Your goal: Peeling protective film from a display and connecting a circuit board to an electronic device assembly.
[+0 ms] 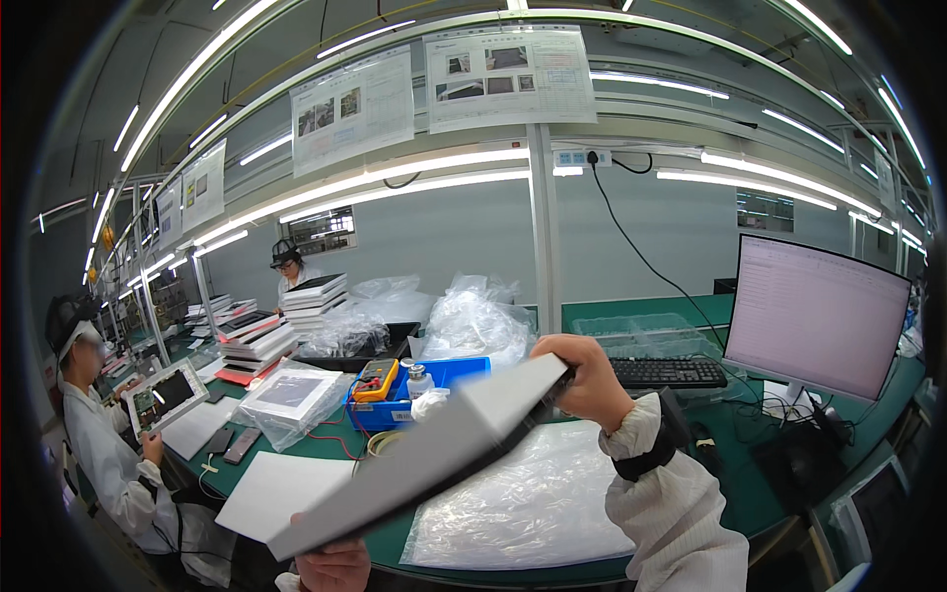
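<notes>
A flat light-grey panel with a dark edge (424,449), blurred by motion, is held tilted above the table in both hands. My right hand (587,380) is closed around its upper right end. At the lower left end, my left hand (333,565) grips it from beneath; part of that hand is hidden behind the panel. Below the panel lies a clear plastic bag (523,503) with something flat and white in it. A plain white sheet or board (276,493) rests to the left, partly covered by the panel.
Behind the panel sits a blue bin (459,371) with a yellow multimeter (376,380) and a small bottle (420,381). A monitor (817,314) and black keyboard (668,372) stand right. Left are a bagged white frame (288,392), stacked panels (254,345) and a co-worker (104,444).
</notes>
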The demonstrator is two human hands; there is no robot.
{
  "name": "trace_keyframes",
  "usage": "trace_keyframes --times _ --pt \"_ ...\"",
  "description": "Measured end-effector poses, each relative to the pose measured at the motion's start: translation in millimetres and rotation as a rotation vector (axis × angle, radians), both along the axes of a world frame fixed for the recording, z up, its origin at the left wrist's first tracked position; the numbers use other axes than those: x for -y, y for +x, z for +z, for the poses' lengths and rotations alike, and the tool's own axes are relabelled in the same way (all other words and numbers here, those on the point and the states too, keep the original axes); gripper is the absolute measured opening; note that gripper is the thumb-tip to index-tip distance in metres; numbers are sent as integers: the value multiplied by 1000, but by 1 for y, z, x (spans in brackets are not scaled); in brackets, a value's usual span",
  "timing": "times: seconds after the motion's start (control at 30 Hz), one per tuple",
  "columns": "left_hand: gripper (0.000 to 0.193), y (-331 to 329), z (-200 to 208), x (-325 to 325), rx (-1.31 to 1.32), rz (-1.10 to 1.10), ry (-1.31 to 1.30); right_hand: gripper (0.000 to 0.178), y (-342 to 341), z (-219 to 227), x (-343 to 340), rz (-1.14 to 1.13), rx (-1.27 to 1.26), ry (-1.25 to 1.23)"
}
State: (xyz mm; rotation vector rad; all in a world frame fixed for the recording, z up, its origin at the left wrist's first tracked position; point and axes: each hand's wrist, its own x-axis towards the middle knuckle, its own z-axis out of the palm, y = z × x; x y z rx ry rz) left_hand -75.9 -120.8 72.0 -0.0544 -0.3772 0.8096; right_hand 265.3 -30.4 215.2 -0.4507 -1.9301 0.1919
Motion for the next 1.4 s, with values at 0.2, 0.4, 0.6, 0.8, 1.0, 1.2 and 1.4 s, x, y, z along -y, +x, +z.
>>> trace_keyframes --times 0.2,0.4,0.6,0.8,1.0,1.2,1.4 --pt "64 15 -1 -30 -568 368 703 22 9 10 24 -287 -135 -263" --pt "50 21 -48 -35 -1261 858 862 26 28 16 13 -188 -28 -739" --pt "44 56 -64 -6 -1120 735 616 45 15 -39 -53 -378 277 -854" --pt "39 61 -75 3 -1035 562 177 57 -10 -111 -124 -439 630 -796" --pt "32 63 -95 11 -1104 513 133 43 -24 -162 -119 -525 683 -640" --pt "31 69 -118 16 -1045 403 -34 18 -59 -149 -23 -122 767 -391" --pt "31 73 -119 8 -1093 357 -19 11 -66 -168 36 -186 999 -288"
